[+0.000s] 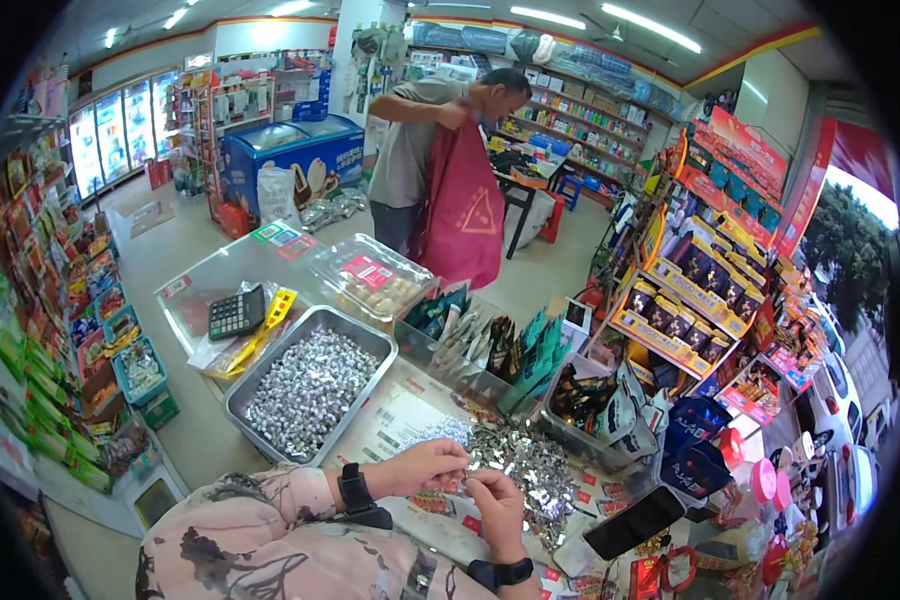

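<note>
My left hand (pixel 432 468) and my right hand (pixel 497 508) meet over the counter in front of me, thumbs and fingers pinched close together. What they hold between the fingertips is too small to make out. Just beyond them lies a loose heap of shiny silver pieces (pixel 532 468), with a patch of small whitish pieces (pixel 440 432) at its left. To the left, a rectangular metal tray (pixel 388 352) is filled with many small silver pieces (pixel 310 390). Each wrist wears a black band.
A phone (pixel 635 522) lies right of my hands. Behind the tray are a calculator (pixel 236 313), a yellow packet (pixel 265 330) and a clear lidded box (pixel 370 278). Bins of pouches (pixel 470 335) line the far edge. Across the counter a person (pixel 410 150) holds up a red cloth (pixel 462 210).
</note>
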Tool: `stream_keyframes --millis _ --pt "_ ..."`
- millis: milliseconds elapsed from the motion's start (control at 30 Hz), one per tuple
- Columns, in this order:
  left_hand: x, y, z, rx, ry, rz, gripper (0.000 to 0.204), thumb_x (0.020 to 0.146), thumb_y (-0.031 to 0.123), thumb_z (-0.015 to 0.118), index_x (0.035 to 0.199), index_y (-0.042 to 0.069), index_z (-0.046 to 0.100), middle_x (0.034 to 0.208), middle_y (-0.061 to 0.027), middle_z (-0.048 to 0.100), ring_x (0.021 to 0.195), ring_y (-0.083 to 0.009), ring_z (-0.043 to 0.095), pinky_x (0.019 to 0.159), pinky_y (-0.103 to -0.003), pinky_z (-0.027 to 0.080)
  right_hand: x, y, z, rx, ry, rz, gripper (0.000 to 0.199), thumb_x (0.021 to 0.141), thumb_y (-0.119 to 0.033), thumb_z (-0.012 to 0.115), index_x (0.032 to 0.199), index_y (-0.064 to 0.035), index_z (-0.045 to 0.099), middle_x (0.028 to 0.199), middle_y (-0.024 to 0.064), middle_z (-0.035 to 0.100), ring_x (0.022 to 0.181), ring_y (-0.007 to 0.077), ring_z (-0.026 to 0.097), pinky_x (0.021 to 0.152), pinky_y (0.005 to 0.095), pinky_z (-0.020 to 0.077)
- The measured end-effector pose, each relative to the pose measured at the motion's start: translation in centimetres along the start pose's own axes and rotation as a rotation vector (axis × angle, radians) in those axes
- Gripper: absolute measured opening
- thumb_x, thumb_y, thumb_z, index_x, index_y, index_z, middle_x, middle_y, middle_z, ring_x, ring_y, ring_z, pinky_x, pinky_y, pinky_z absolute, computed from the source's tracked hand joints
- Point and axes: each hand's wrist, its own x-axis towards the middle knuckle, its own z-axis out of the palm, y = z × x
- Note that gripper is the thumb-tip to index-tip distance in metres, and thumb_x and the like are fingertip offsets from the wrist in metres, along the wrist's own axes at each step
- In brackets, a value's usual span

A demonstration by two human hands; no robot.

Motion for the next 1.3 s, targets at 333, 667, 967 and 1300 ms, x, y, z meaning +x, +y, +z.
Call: stream_keyframes --millis 333,667,967,1300 --pt "0.6 0.4 0.7 0.051 0.016 0.097 0.013 0.089 0.016 0.054 0.095 0.004 0.051 0.079 -0.0034 0.057 0.057 -0.0059 0.049 0.050 -0.018 0.039 0.6 -0.1 0.5 0.036 0.106 -0.036 0.005 0.083 -0.004 0.060 0.087 -0.0017 0.060 0.082 0.0018 0.062 0.070 0.0059 0.054 0.061 0.0188 0.0423" --pt "0.6 0.9 2.0 0.189 0.062 0.166 0.010 0.090 0.014 0.052 0.093 0.005 0.051 0.076 -0.0006 0.054 0.060 -0.0041 0.048 0.050 -0.018 0.040 0.8 0.1 -0.2 0.058 0.042 -0.097 0.010 0.084 -0.003 0.060 0.093 -0.0009 0.056 0.090 0.0048 0.062 0.078 0.0073 0.057 0.068 0.0188 0.0449" --pt "1.0 -0.6 1.6 0.508 0.099 0.450 0.018 0.090 0.018 0.052 0.098 0.003 0.048 0.075 -0.0039 0.056 0.060 -0.0069 0.052 0.052 -0.022 0.042 0.9 -0.5 0.3 0.132 0.060 -0.036 0.016 0.083 -0.003 0.061 0.099 0.0004 0.057 0.094 0.0058 0.061 0.083 0.0092 0.058 0.073 0.0201 0.0468" --pt "-0.3 -0.5 2.0 0.795 0.134 0.507 0.024 0.090 0.022 0.050 0.101 0.002 0.045 0.081 -0.0107 0.059 0.071 -0.0172 0.058 0.061 -0.029 0.046 0.8 0.8 0.0 -0.080 0.021 -0.020 0.015 0.084 -0.007 0.061 0.097 0.0001 0.058 0.087 0.0021 0.061 0.077 0.0065 0.056 0.066 0.0188 0.0451"
